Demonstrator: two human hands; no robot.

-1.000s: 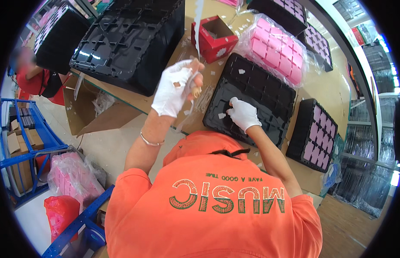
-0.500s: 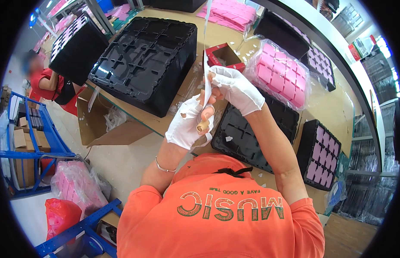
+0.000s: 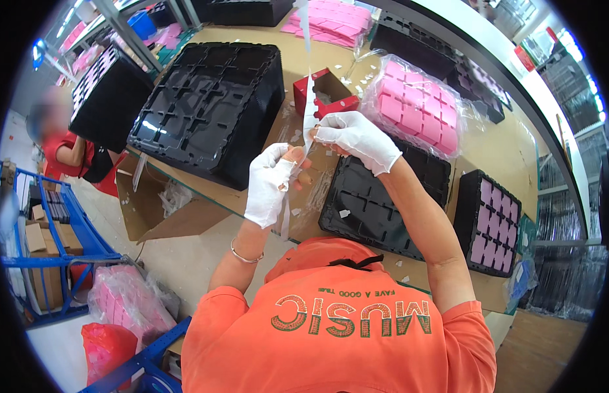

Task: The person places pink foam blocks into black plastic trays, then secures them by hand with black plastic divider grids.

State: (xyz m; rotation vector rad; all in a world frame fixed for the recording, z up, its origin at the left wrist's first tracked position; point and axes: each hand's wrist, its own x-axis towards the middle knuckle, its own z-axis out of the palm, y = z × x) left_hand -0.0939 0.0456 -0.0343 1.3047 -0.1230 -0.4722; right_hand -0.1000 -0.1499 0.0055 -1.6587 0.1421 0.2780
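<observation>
A narrow white paper-like strip (image 3: 309, 108) hangs from the top of the view and runs down between my hands over the table. My left hand (image 3: 268, 185), in a white glove with bare fingertips, is closed on the strip's lower part, and a loose tail dangles below it. My right hand (image 3: 362, 141), gloved the same way, pinches the strip slightly higher up. Beneath my right forearm lies a black moulded tray (image 3: 373, 213) with shallow compartments and a white scrap on it. Just beyond my hands stands a small open red box (image 3: 323, 92).
Stacked black trays (image 3: 209, 105) stand on the left of the table (image 3: 514, 147). Bagged pink pads (image 3: 419, 108) and a pink-filled black tray (image 3: 491, 226) are at right. White scraps litter the tabletop. A cardboard box (image 3: 147, 203) sits below the left edge; a co-worker (image 3: 68, 150) stands beyond.
My hands have drawn slightly apart, the left one moving left, and more strip shows between them and the red box. The whole view has shifted a little.
</observation>
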